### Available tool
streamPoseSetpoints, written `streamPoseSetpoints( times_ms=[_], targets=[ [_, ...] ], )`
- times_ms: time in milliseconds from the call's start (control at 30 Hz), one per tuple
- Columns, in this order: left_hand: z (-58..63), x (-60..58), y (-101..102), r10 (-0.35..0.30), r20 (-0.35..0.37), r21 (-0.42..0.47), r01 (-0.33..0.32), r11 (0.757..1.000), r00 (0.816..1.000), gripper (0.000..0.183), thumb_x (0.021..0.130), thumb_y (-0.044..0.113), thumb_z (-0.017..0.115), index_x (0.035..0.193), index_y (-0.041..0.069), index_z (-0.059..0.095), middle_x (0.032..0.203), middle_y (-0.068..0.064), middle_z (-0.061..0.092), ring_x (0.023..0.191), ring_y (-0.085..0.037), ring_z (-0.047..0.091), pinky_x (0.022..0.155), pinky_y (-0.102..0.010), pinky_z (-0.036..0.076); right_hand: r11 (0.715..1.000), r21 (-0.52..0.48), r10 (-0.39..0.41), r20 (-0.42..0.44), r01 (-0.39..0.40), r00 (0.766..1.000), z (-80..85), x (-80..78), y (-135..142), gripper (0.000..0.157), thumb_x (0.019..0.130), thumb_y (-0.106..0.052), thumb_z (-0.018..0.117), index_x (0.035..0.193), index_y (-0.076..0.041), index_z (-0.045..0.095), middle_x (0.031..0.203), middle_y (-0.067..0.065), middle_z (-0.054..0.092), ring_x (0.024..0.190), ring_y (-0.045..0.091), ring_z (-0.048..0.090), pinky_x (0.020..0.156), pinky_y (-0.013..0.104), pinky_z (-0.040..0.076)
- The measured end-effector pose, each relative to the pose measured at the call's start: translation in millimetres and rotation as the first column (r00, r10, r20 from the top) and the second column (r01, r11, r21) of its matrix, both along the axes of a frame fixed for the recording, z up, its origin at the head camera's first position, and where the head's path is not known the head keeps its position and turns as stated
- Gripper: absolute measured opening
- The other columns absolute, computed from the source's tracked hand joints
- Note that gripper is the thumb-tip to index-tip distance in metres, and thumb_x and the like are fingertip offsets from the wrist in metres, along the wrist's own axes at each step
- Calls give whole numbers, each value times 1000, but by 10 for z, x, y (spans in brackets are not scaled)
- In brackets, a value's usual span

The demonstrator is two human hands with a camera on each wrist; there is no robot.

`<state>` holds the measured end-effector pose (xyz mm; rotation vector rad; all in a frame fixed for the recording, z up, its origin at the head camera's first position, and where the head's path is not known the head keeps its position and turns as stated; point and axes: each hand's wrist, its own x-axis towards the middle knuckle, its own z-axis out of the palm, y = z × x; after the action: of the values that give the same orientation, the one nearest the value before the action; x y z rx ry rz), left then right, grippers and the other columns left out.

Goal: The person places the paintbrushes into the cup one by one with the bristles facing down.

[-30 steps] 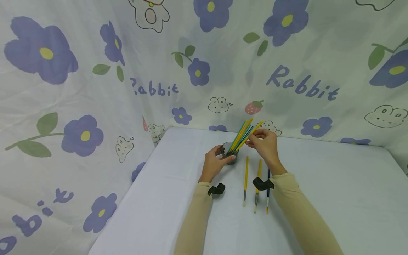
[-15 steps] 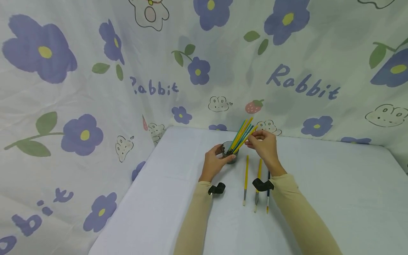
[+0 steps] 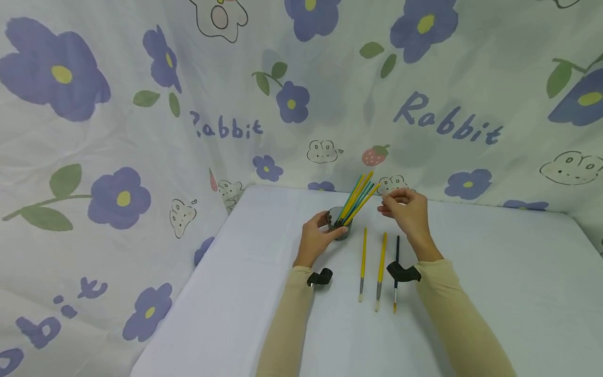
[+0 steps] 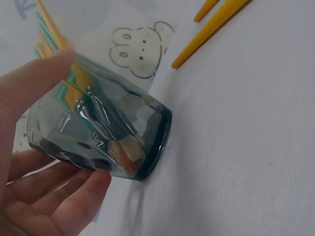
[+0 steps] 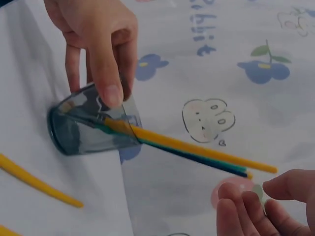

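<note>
My left hand [image 3: 314,242] grips a clear, bluish glass tumbler [image 4: 142,105], thumb on one side and fingers on the other. Several paintbrushes [image 3: 356,199] with yellow, green and dark handles lean out of the glass to the right. Their bristles [image 4: 129,151] point down at the bottom of it, as the left wrist view shows. To the right of the handle ends, my right hand [image 3: 408,217] hovers apart from them. Its fingers [image 5: 253,209] are loosely bent, and nothing is visible between them and the thumb.
Three paintbrushes lie side by side on the white table [image 3: 235,293], bristles toward me: a slim yellow brush [image 3: 363,256], a thicker yellow brush [image 3: 382,262] and a dark blue brush [image 3: 396,272]. Behind the table hangs a printed flower-and-rabbit cloth [image 3: 339,94].
My right hand has lowered a yellow brush into the glass, let go of it and moved away to the right. The left hand has kept its hold on the glass.
</note>
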<state>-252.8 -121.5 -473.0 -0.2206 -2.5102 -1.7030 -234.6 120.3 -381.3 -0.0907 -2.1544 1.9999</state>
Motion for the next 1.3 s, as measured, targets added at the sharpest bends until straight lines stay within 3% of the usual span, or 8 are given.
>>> streamPoseSetpoints(
  times_ms=[333,467,567,767,1067,1300],
  targets=[
    [21,-13,-1,-2,-8,4,2,1000,1000,83,81,39,89,146,0,54,138,-23,66,128,-32,64,100,-40,61,988,138,-78,97,64,992,-154,161,295,29,98,-17,68,115,5,62,87,0,71,68,2,73,70,20,64],
    [18,-15,1,-3,-7,5,3,1000,1000,84,82,39,89,146,-1,54,138,-23,65,129,-33,64,100,-39,62,978,203,-79,135,51,988,-273,221,375,29,99,-16,67,117,6,63,96,12,75,68,2,73,69,19,64],
    [13,-17,5,-3,-7,6,3,1000,1000,84,82,39,89,146,-1,54,138,-23,65,128,-33,64,99,-38,62,967,254,-77,163,33,984,-368,261,412,31,99,-16,66,119,7,62,104,23,74,72,7,75,68,19,64],
    [22,-11,11,-2,-1,7,2,1000,1000,84,81,39,89,146,-1,54,138,-23,65,129,-32,63,100,-39,62,941,339,-84,234,0,968,-537,315,430,34,99,-18,67,122,7,62,105,25,75,80,22,78,66,19,63],
    [23,7,-2,-6,-2,18,6,1000,1000,83,81,40,89,147,2,55,137,-22,66,128,-31,64,98,-37,62,904,412,-23,307,-111,952,-655,320,418,33,97,-16,68,118,9,65,94,21,76,69,13,71,59,21,57],
    [12,8,0,-3,-9,10,3,1000,1000,83,82,42,88,146,2,55,136,-21,66,127,-31,64,97,-36,63,850,476,29,389,-228,921,-714,327,413,33,95,-17,71,115,9,64,86,14,75,71,15,66,62,25,52]
  ],
)
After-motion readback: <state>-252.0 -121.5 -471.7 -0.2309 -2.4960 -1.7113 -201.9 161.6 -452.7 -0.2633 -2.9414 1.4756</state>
